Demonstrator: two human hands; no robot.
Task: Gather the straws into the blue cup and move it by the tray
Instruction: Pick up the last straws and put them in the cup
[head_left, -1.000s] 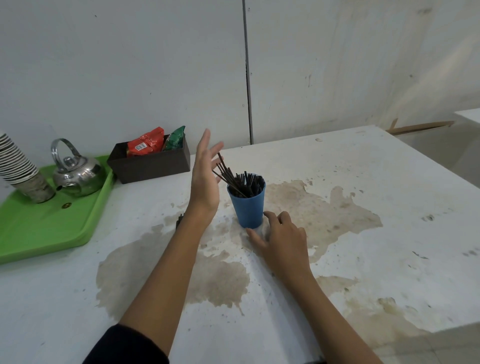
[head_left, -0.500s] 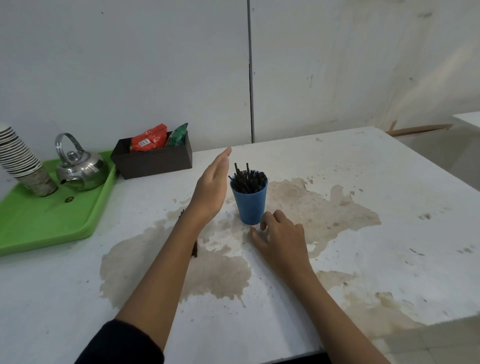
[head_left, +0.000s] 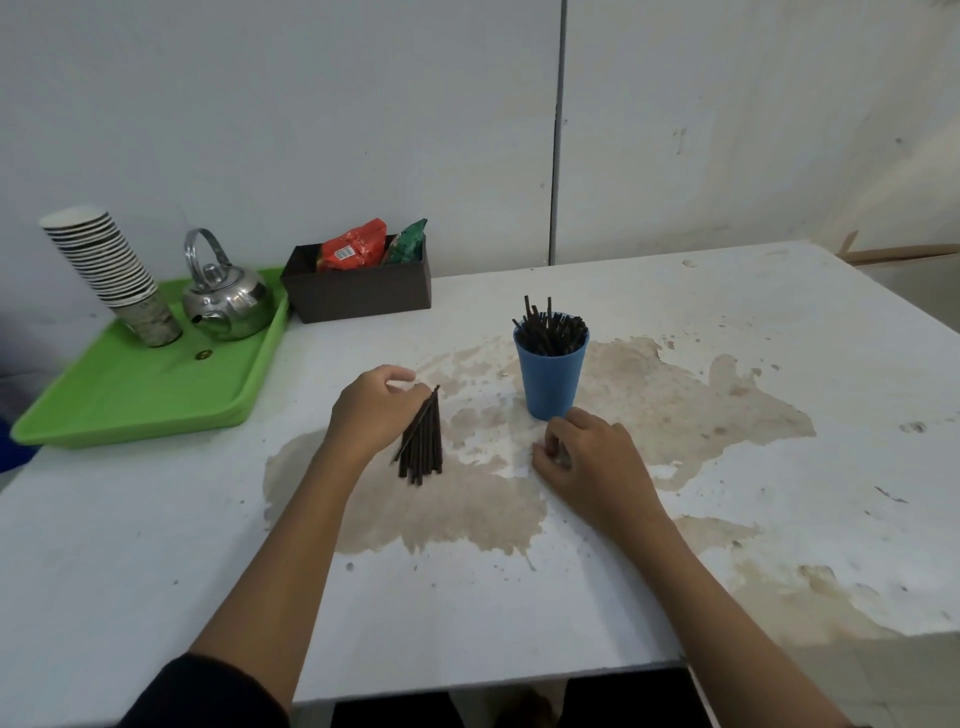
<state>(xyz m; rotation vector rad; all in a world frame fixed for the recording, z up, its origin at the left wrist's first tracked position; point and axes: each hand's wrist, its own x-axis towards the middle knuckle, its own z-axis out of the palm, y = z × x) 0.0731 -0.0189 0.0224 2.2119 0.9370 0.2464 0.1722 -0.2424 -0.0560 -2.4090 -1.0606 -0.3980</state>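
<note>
A blue cup (head_left: 550, 376) stands upright mid-table, filled with several dark straws (head_left: 551, 330) that poke above its rim. A loose bundle of dark straws (head_left: 423, 439) lies on the stained tabletop left of the cup. My left hand (head_left: 371, 410) rests beside this bundle, fingers curled onto its upper end; whether it has a firm grip is unclear. My right hand (head_left: 589, 452) lies on the table just in front of the cup's base, fingers curled, apart from the cup. The green tray (head_left: 135, 395) sits at the far left.
On the green tray stand a steel kettle (head_left: 226, 299) and a stack of paper cups (head_left: 111, 275). A dark box (head_left: 358, 288) with red and green packets sits against the wall behind the straws. The table's front edge (head_left: 493, 686) is close below my arms.
My left hand dropped from beside the cup's rim down and left onto the loose straws on the table. The right hand stayed in front of the cup, fingers curling in slightly.
</note>
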